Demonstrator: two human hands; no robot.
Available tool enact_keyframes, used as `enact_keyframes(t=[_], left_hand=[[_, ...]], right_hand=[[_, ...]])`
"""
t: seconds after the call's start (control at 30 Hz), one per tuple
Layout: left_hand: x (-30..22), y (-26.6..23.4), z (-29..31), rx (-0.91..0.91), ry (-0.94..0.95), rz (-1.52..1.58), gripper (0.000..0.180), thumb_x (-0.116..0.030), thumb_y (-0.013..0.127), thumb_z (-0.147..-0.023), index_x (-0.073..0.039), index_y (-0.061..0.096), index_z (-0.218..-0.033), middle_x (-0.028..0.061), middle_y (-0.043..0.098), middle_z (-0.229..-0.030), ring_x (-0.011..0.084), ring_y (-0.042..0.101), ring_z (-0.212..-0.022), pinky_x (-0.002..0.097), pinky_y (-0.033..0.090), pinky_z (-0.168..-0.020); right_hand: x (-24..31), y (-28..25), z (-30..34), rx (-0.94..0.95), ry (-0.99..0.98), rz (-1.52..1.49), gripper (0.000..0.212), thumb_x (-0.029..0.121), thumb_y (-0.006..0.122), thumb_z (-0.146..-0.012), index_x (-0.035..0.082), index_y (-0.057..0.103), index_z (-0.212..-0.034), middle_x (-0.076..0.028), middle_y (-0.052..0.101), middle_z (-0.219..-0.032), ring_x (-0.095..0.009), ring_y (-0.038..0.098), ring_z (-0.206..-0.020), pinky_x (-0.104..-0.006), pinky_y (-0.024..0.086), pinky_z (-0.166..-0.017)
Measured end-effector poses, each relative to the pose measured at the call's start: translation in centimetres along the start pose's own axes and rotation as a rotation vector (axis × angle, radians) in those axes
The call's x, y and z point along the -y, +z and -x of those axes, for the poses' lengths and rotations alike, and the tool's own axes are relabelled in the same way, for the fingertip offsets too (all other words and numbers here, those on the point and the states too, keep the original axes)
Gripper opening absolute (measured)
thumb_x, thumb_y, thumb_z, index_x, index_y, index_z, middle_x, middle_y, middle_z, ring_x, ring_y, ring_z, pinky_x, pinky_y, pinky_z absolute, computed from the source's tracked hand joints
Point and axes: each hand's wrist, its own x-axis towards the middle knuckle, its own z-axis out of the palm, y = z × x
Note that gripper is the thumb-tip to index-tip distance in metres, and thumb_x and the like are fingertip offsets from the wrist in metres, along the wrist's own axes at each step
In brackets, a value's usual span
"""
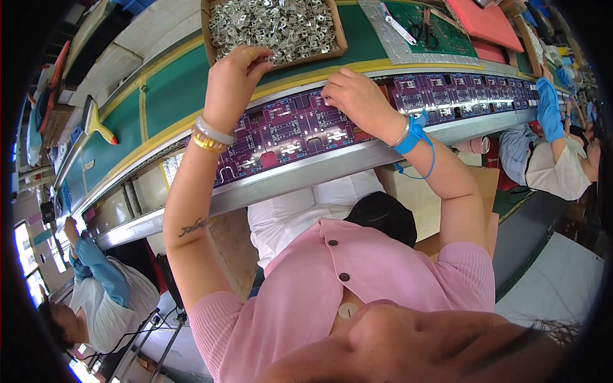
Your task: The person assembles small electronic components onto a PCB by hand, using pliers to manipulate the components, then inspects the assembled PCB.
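Observation:
My left hand (pixel 234 78) is at the near left corner of a cardboard box (pixel 343 46) heaped with small silver metal brackets (pixel 274 29). Its thumb and fingers are pinched together; what they hold, if anything, is too small to tell. Purple printed circuit boards (pixel 281 127) lie in a row along the metal-edged line below the box. Over these boards, my right hand (pixel 361 101) has its fingertips closed in a pinch close to the surface. A tiny pale bit shows at the fingertips, its kind unclear. A blue wrist strap (pixel 412 135) with a cord circles my right wrist.
Black scissors (pixel 424 30) and a white-handled tool (pixel 397 24) lie on a green board beyond the line. A yellow tool (pixel 99 124) rests on the green surface at left. Co-workers sit at far left and far right. The metal rail (pixel 306 175) runs before me.

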Motion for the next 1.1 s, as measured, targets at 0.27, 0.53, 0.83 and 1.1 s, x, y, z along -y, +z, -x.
enact_keyframes(t=[0.27,0.53,0.83,1.1], left_hand=[[-0.3,-0.9,3.8,0.113,-0.044,0.143,0.019,-0.006,0.067,-0.075,-0.003,0.066,-0.094,0.0108,0.066,-0.085,0.0225,0.064,-0.069,0.0285,0.05,-0.063],[-1.5,0.4,5.4,0.231,-0.1,-0.004,0.013,-0.008,0.068,-0.072,-0.001,0.064,-0.082,0.0091,0.059,-0.084,0.0248,0.062,-0.069,0.034,0.05,-0.063],[-1.9,1.7,5.6,0.273,-0.015,-0.224,0.013,-0.007,0.066,-0.072,-0.001,0.064,-0.084,0.0092,0.053,-0.092,0.0274,0.059,-0.071,0.0371,0.047,-0.064],[-1.9,2.0,5.6,0.213,0.07,-0.325,0.009,-0.007,0.059,-0.078,0.001,0.059,-0.073,0.0113,0.051,-0.087,0.029,0.059,-0.066,0.0381,0.05,-0.059]], right_hand=[[-1.5,-1.8,-5.5,-0.292,-0.033,-0.012,0.013,0.017,0.065,-0.074,0.009,0.064,-0.085,-0.004,0.058,-0.083,-0.024,0.054,-0.086,-0.034,0.047,-0.071],[-1.8,0.9,-9.8,-0.33,-0.021,0.284,0.012,0.02,0.067,-0.072,0.011,0.064,-0.079,-0.001,0.056,-0.083,-0.02,0.054,-0.088,-0.0326,0.047,-0.073],[-0.4,-0.7,-8.1,-0.416,0.007,-0.086,0.016,0.015,0.064,-0.078,0.009,0.057,-0.092,-0.004,0.059,-0.082,-0.023,0.058,-0.08,-0.0362,0.046,-0.069],[0.6,-2.1,-4.7,-0.268,0.111,-0.294,0.017,0.017,0.063,-0.081,0.008,0.058,-0.094,-0.007,0.06,-0.082,-0.025,0.058,-0.076,-0.0336,0.045,-0.064]])
